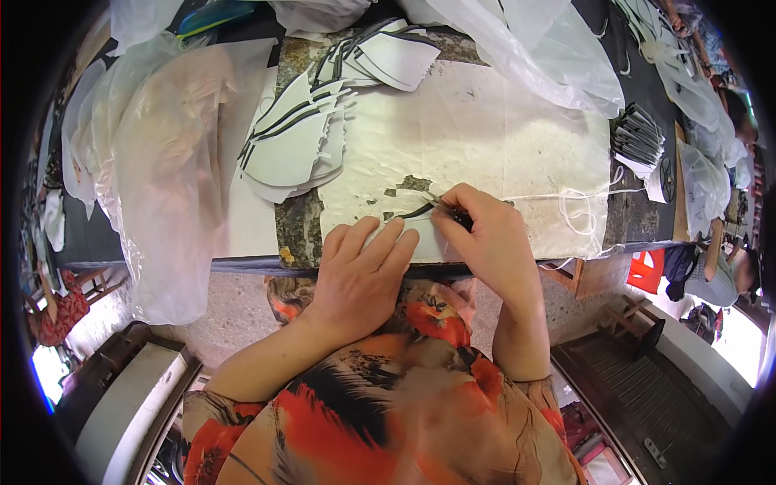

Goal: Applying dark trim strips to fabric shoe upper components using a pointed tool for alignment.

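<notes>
My left hand (361,271) lies palm down near the table's front edge, fingers stretched out over a white cut piece (428,242) with a black edge strip. It presses the piece against the work surface. My right hand (493,238) is closed round a small dark pointed tool (462,217) that looks like thread snips; most of it is hidden in the palm. The tip meets the far edge of the piece, by the end of the black strip (416,212). Farther off to the left lie overlapping stacks of similar white pieces (295,149) with black strips.
A worn white sheet (517,137) covers the board under my hands. Clear plastic bags (166,162) lie at the left and far right. White cord (578,210) loops on the right, near a bundle of dark strips (638,137). A wooden bench (655,380) stands at lower right.
</notes>
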The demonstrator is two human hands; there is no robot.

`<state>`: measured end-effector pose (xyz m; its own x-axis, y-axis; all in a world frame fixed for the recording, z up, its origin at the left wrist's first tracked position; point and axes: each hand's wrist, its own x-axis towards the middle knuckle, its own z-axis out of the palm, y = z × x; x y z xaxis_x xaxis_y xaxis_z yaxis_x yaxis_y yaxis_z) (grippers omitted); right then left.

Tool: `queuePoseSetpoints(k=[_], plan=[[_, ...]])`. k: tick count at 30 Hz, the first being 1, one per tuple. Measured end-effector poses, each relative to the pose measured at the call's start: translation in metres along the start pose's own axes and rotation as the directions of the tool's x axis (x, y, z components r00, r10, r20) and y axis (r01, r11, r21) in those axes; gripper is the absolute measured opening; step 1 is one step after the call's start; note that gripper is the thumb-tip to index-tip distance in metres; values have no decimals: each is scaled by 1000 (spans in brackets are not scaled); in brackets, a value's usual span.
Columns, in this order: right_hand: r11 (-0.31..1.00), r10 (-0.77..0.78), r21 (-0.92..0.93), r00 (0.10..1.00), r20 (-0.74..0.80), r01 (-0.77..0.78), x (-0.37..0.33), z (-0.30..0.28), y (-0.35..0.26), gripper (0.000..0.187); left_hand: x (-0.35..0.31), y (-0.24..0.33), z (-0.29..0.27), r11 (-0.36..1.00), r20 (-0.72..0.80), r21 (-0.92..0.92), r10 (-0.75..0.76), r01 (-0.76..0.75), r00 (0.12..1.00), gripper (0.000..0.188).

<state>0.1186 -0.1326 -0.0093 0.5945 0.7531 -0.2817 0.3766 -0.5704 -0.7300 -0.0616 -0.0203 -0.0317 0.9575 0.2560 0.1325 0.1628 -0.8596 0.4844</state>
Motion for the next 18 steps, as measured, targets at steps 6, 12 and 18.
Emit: queuePoseSetpoints(k=[6, 12, 18], plan=[[991, -71, -107, 997, 32, 74, 7, -8, 3, 18, 3, 4, -4, 999, 28, 47, -9, 7, 1000, 55], [988, -111, -107, 994, 22, 113, 10, -8, 7, 19, 6, 5, -8, 999, 68, 42, -14, 11, 998, 55], [986, -117, -116, 993, 12, 118, 14, -14, 8, 19, 13, 9, -13, 999, 115, 36, -38, 34, 993, 55]])
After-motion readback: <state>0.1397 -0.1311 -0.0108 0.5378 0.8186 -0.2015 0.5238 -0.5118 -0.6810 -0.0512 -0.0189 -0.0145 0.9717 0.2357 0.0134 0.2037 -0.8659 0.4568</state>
